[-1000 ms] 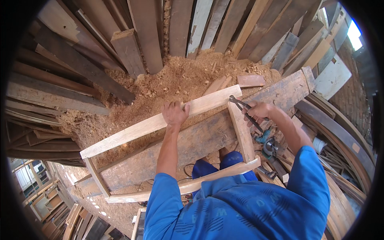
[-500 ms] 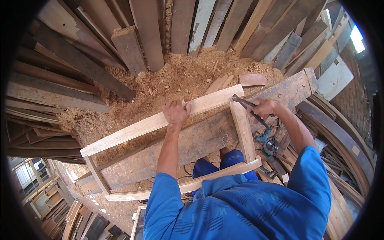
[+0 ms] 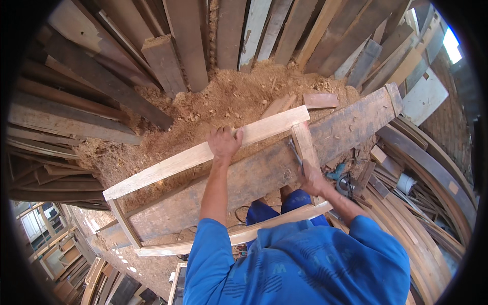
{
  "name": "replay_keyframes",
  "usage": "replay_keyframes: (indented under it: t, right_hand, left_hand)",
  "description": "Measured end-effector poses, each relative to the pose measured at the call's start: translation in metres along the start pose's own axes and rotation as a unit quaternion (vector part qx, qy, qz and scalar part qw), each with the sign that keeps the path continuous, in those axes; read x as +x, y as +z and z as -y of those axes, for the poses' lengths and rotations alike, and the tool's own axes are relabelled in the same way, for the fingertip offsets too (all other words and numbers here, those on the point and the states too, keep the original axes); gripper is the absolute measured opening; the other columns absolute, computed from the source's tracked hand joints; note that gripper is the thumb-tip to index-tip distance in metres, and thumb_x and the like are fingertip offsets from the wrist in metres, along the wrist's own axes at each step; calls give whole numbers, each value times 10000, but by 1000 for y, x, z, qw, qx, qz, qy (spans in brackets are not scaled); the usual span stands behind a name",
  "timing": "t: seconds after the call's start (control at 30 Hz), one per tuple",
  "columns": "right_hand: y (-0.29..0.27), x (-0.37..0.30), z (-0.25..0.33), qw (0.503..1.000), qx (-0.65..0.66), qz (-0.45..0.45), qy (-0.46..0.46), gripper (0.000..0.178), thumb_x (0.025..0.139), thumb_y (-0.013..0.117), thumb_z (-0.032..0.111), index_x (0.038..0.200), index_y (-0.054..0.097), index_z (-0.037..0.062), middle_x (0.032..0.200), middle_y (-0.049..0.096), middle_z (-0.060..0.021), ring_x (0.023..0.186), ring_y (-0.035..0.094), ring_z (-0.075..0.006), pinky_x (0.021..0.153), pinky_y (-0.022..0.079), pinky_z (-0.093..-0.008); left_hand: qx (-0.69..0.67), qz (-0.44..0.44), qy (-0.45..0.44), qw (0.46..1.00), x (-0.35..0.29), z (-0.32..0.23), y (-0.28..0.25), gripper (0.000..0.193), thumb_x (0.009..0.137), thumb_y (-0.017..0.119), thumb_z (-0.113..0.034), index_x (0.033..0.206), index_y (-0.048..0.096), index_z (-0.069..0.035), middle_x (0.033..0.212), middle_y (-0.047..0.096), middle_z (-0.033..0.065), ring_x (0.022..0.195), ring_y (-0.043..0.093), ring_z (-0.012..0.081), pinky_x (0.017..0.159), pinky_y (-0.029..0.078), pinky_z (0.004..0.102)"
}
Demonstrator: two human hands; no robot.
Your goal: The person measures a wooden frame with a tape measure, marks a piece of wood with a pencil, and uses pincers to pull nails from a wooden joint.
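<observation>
A pale wooden frame (image 3: 170, 168) with a long, slightly bowed far rail lies across a worn plank bench (image 3: 213, 195). My left hand (image 3: 224, 143) is closed over the middle of that far rail, with the thumb along its face. My right hand (image 3: 311, 180) is closed on a pair of pincers (image 3: 295, 151). They lie alongside the frame's right crosspiece (image 3: 306, 145), below the far right corner joint. The grip hides most of the pincers' handles. The frame's near rail (image 3: 274, 223) runs in front of my body.
Sawdust and shavings (image 3: 213, 101) cover the ground beyond the bench. Upright boards (image 3: 188, 46) lean around the far side. A short wood block (image 3: 321, 100) lies past the corner. To the right are a teal power tool (image 3: 335, 172), a white container (image 3: 405, 183) and stacked curved boards (image 3: 427, 152).
My right hand has drawn the pincers from the far right corner toward me, down along the right crosspiece. The left hand and the frame stay nearly where they were.
</observation>
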State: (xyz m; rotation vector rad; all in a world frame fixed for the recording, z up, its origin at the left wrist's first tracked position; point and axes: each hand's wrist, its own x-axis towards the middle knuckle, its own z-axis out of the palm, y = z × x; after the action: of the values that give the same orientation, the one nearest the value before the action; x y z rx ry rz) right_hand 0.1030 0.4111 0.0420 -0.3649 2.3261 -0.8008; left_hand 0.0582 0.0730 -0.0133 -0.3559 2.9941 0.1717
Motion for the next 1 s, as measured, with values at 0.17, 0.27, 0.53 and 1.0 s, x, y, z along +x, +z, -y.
replay_keyframes:
  t: [0.17,0.27,0.53,1.0]
  right_hand:
    - [-2,-26,-12,991,29,-130,30,195,886,512,97,1013,447,-35,827,578,-335,820,565,-533,698,440,-568]
    - [-36,-2,-74,974,-80,-175,123,247,845,524,79,1053,433,-18,879,579,-352,865,575,-523,749,452,-580]
    - [-58,44,-123,909,-216,-253,251,400,799,622,149,1143,456,29,1099,567,-299,966,585,-476,803,484,-541]
    - [10,-40,84,951,231,-195,68,227,864,654,198,1014,664,28,890,665,-182,839,654,-340,770,511,-416]
  left_hand:
    - [-23,-18,9,1000,-2,3,3,492,877,547,-525,893,693,-56,913,704,171,995,584,334,881,412,468]
    - [-43,-36,6,998,0,7,9,458,878,559,-494,983,672,-63,968,684,172,1029,576,345,891,394,484]
    - [-95,-243,4,965,-8,9,-10,379,896,598,-383,1100,590,-64,989,601,178,899,553,330,793,408,454]
    - [-928,275,-201,149,-123,-112,-18,413,1002,434,-401,1091,604,-36,1088,669,172,1008,630,296,928,496,454]
